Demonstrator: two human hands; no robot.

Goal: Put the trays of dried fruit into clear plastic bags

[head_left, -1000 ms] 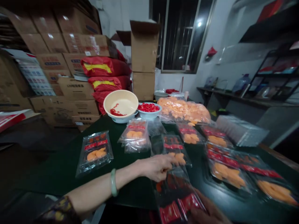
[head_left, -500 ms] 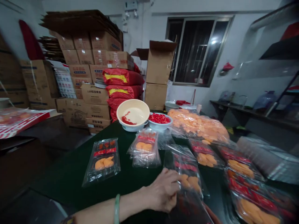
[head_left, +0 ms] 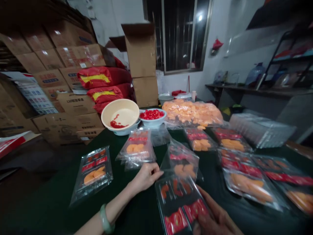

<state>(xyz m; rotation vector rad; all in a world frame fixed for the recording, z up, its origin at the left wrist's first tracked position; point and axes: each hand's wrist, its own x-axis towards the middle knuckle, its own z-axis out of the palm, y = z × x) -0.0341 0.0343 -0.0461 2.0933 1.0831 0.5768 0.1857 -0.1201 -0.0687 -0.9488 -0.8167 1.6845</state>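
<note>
My left hand (head_left: 148,176), with a green bangle on the wrist, pinches the near edge of a clear plastic bag (head_left: 183,155). Inside that bag lie red packets and orange pieces. My right hand (head_left: 215,212) grips a black plastic tray (head_left: 160,199) by its right side, thumb over a red packet (head_left: 175,221). Orange-red pieces sit in the tray's far compartments; its near end is out of view. To the left are a bagged tray (head_left: 94,166) lying alone and a stack of bagged trays (head_left: 137,148).
Several filled trays (head_left: 249,182) spread along the right. Farther back stand a cream basin (head_left: 119,111), a bowl of red packets (head_left: 153,114), a large bag of orange pieces (head_left: 193,111) and stacked clear plastic packaging (head_left: 261,127). Cartons (head_left: 143,55) and red sacks (head_left: 105,78) line the wall.
The view has swung right. The tray in my right hand has come up into view, showing its red packets. My left hand has moved off the bag's middle to its near edge.
</note>
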